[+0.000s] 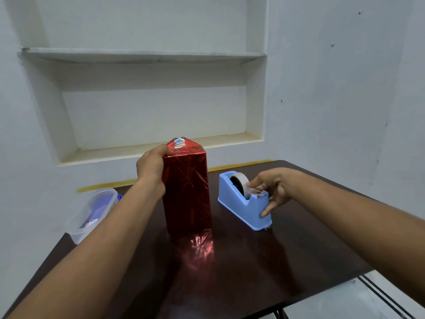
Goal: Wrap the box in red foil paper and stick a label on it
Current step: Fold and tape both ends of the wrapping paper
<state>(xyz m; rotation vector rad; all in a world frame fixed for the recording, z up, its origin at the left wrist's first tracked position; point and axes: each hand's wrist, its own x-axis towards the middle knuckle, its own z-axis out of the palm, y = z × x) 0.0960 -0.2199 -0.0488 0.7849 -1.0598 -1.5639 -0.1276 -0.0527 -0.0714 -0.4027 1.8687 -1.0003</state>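
While the left hand grips the box top, I'd pinch the tape end with those spread right hand fingers, pull slow and tear cleanly on the dispenser.

We see a box in crinkled, glossy red foil, its top flap bearing a multicoloured holographic strip; at 3 o'clock, a pale blue tape dispenser holding a white roll, on our dark brown table
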